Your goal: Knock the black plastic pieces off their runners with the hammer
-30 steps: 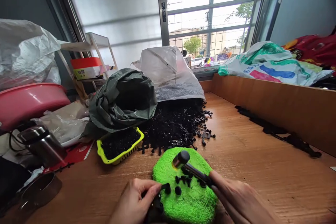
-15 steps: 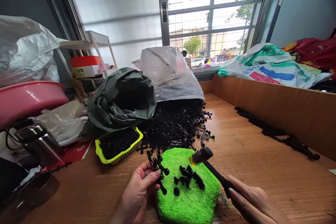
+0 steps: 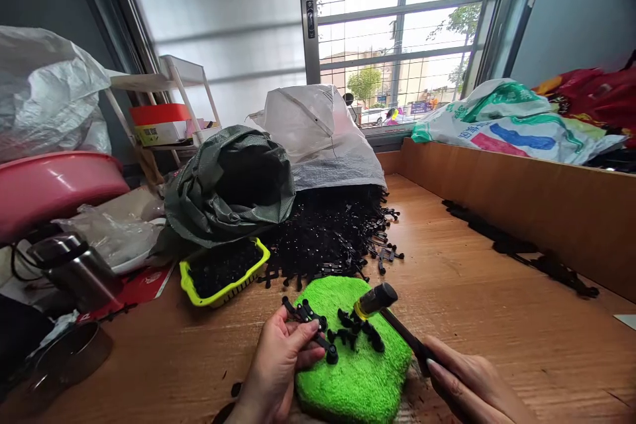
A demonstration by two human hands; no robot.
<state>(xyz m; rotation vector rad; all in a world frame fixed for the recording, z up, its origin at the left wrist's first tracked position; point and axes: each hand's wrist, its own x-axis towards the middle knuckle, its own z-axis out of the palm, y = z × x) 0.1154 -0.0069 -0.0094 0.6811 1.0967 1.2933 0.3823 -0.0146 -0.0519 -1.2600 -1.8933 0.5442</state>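
Between the thumb and fingers of my left hand (image 3: 285,351) is a branching black plastic part (image 3: 314,328), held over the left side of a bright green cloth pad (image 3: 352,384). My right hand (image 3: 462,371) is wrapped round the dark handle of a small mallet (image 3: 378,300), which has a black face and a yellowish, see-through face. The mallet's head is over the upper right of the pad, its yellowish end close to several small black pieces (image 3: 372,336) lying there. Whether that end touches them I cannot tell.
Behind the pad, a heap of black plastic parts (image 3: 332,232) spills from a white sack (image 3: 322,139). Left of it are a yellow-green basket (image 3: 226,295) of black pieces and a dark green sack (image 3: 186,212). A wooden board (image 3: 521,199) edges the table's right side.
My left hand has moved right and tilted the black part lower over the pad. The mallet head has shifted slightly left. A loose black piece now shows on the table by my left wrist.
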